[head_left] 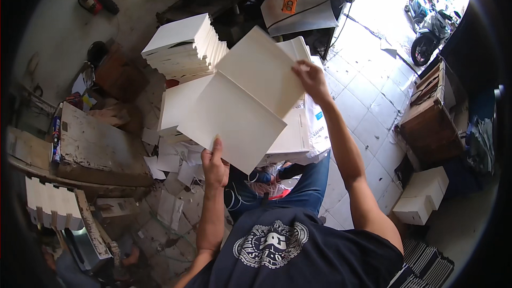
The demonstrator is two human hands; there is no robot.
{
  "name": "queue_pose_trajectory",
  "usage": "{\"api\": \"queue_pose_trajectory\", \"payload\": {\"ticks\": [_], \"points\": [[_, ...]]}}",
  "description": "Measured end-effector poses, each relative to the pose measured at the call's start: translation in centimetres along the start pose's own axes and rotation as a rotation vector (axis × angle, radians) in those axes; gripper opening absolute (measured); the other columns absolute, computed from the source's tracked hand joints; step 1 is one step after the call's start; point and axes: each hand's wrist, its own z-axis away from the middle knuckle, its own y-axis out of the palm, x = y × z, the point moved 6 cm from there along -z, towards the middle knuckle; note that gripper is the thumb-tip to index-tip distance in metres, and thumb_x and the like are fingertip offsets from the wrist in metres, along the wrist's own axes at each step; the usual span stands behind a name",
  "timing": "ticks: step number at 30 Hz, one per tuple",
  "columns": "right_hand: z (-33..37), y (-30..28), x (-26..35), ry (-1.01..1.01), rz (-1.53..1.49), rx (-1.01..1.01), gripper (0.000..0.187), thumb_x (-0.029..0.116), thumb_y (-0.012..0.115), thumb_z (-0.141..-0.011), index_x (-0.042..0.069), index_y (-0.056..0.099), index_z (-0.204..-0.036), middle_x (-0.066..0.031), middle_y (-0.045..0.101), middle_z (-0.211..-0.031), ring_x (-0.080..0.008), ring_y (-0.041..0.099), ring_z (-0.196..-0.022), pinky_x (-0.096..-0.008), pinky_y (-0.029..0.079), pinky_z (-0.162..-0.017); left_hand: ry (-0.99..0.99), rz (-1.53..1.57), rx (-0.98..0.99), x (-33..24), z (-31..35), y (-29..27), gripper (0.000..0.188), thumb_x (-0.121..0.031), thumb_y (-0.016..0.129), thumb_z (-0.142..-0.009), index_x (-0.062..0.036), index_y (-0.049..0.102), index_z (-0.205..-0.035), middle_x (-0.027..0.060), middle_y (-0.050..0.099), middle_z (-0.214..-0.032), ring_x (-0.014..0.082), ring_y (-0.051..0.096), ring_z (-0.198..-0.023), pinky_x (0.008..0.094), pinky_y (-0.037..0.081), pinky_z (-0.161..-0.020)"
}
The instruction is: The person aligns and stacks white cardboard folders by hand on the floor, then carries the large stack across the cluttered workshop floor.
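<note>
A blank cream-white folded sheet (234, 112), opened along a crease into two panels, is held over my lap. My left hand (214, 168) is closed on its lower left edge, thumb on top. At the upper panel's right edge, my right hand (312, 78) pinches the sheet between thumb and fingers. Beneath it lie a pale stack (178, 104) on the left and another flat cream stack (290, 141) on the right, both partly covered. White plastic wrapping with blue print (318, 128) shows under the right stack. A tall pile of white folded sheets or booklets (178, 37) stands just beyond.
A worn wooden box (101, 141) stands at left, with loose paper scraps (169, 162) on the floor beside it. White blocks (421, 197) and a wooden cabinet (432, 112) are at right. An orange device (289, 1) hangs at the far bench. A motorbike (429, 34) is parked outside.
</note>
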Motion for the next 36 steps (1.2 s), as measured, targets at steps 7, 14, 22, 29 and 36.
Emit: {"api": "queue_pose_trajectory", "payload": {"ticks": [7,14,22,29,36], "points": [[-5.6,-2.9,-5.3,-0.354,1.221,-0.235,0.047,0.026,0.075,-0.085,0.004,0.060,-0.124,-0.0181,0.068,-0.108,-0.0363,0.064,-0.098,-0.0442,0.051,-0.080,-0.028,0.111,-0.023,0.2,1.4,-1.0,0.036,-0.025,0.057,-0.100,-0.0003,0.056,-0.127,0.0087,0.064,-0.120,0.0161,0.064,-0.105,0.0316,0.054,-0.086],[15.6,4.7,2.0,0.006,-0.341,0.234,0.034,0.019,0.059,-0.098,-0.002,0.057,-0.125,-0.0119,0.066,-0.111,-0.0159,0.060,-0.104,-0.0319,0.047,-0.090,-0.083,0.352,-0.086,6.5,6.3,-0.8,0.044,-0.038,0.051,-0.102,-0.0087,0.051,-0.134,0.0047,0.063,-0.122,0.0159,0.063,-0.106,0.0320,0.051,-0.092],[22.2,3.4,3.1,0.059,-0.023,0.070,0.013,0.004,0.059,-0.097,-0.001,0.057,-0.108,-0.0014,0.060,-0.070,-0.0024,0.052,-0.059,-0.0199,0.039,-0.052,-0.043,-0.872,0.633,-0.1,12.7,5.7,0.025,-0.022,0.072,-0.090,-0.0035,0.070,-0.108,0.0095,0.072,-0.101,0.0201,0.068,-0.093,0.0355,0.053,-0.086],[22.0,5.2,1.7,0.218,-0.024,0.200,0.014,0.006,0.055,-0.099,-0.002,0.058,-0.110,-0.0012,0.061,-0.081,-0.0022,0.053,-0.076,-0.0209,0.043,-0.063,-0.377,-0.144,1.300,-7.0,16.0,8.7,0.072,-0.059,0.047,-0.096,0.0073,0.065,-0.116,0.0259,0.067,-0.114,0.0384,0.067,-0.102,0.0425,0.050,-0.096],[23.7,7.7,2.8,0.255,-0.064,0.269,0.016,0.008,0.061,-0.097,-0.003,0.060,-0.108,-0.0084,0.065,-0.072,-0.0033,0.054,-0.067,-0.0235,0.043,-0.055,0.608,-1.121,0.338,0.8,8.7,5.1,0.041,-0.007,0.067,-0.086,-0.0004,0.058,-0.125,0.0159,0.063,-0.118,0.0344,0.061,-0.107,0.0432,0.044,-0.095]]}}
